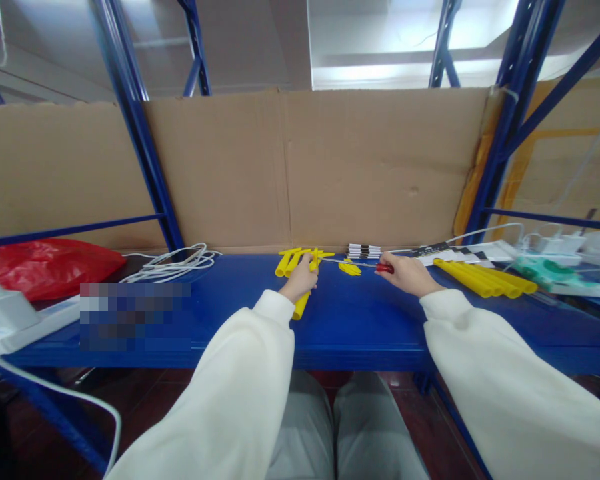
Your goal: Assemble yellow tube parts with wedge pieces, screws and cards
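Note:
My left hand (300,277) is wrapped round a yellow tube (301,307) that has a crosspiece at its far end. In my right hand (406,273) is a screwdriver with a red handle (385,268); its thin shaft reaches left to the far end of the held tube. More yellow tubes with crosspieces (282,268) lie just left of my left hand. Between my hands, small yellow pieces (349,267) are heaped on the blue shelf (360,320), with a stack of black-and-white pieces (363,251) behind them.
Plain yellow tubes (480,279) lie right of my right hand, near a green-and-white item (555,275) and cables. On the left are a coiled white cable (180,262), a red bag (55,267) and a white power strip (40,327). Cardboard (220,173) stands along the back between blue posts.

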Tool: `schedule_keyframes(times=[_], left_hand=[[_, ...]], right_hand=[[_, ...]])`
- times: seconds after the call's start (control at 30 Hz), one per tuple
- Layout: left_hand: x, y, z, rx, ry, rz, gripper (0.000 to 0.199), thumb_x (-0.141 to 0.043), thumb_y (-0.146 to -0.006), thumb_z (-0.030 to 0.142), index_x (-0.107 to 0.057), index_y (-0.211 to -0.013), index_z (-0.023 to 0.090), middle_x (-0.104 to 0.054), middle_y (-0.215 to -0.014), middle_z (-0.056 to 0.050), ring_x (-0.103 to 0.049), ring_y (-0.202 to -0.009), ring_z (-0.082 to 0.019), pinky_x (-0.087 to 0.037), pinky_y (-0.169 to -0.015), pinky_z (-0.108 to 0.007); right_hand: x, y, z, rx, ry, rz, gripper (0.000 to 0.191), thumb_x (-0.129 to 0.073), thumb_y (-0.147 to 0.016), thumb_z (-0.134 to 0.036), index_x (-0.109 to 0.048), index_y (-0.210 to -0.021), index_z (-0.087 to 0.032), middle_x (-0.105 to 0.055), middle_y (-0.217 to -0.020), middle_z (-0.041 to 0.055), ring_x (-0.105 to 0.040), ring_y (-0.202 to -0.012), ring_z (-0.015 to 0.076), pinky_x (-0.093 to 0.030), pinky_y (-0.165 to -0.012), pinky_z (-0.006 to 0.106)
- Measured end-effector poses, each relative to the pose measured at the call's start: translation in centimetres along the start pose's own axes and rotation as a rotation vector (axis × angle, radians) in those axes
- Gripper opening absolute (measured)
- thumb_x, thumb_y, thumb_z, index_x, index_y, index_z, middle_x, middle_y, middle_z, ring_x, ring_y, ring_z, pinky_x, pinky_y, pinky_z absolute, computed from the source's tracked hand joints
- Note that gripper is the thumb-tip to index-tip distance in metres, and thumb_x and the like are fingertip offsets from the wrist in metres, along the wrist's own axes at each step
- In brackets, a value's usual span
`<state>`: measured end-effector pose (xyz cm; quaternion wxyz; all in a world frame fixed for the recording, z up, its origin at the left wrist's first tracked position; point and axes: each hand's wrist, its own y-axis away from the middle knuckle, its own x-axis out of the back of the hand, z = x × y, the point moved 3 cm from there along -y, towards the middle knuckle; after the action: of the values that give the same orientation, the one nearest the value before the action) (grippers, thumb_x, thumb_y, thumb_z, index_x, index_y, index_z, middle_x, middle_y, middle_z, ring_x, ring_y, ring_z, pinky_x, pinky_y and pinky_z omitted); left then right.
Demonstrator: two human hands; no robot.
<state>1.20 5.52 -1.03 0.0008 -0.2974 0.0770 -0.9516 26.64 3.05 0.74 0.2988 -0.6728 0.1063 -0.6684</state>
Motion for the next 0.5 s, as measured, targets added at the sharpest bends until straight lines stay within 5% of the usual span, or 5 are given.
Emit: schedule_keyframes(times=[0.2, 0.5], left_hand=[[-0.05, 0.07, 0.04, -0.013, 0.004, -0.002, 0.049, -0.045, -0.091, 0.009, -0.043, -0.138, 0.022, -0.064, -0.092, -0.006, -0.059, -0.051, -0.009, -0.039, -0.038, -0.015], [0.00, 0.11, 0.21, -0.006, -0.009, -0.016, 0.043, -0.043, -0.094, 0.011, -0.045, -0.136, 0.020, -0.063, -0.092, -0.006, -0.056, -0.049, -0.007, -0.041, -0.040, -0.014]], right_hand=[[0.07, 0.21, 0.24, 0.089, -0.041, 0.057, 0.022, -0.054, -0.090, -0.042, -0.068, -0.089, -0.024, -0.076, -0.087, 0.0068, -0.068, -0.080, 0.0234, -0.039, -0.060, 0.029], [-0.52, 0.00, 0.46, 0.026, -0.071, -0.024, 0.016, -0.060, -0.087, -0.037, -0.062, -0.095, -0.024, -0.074, -0.081, 0.0051, -0.068, -0.071, 0.0228, -0.039, -0.057, 0.028]])
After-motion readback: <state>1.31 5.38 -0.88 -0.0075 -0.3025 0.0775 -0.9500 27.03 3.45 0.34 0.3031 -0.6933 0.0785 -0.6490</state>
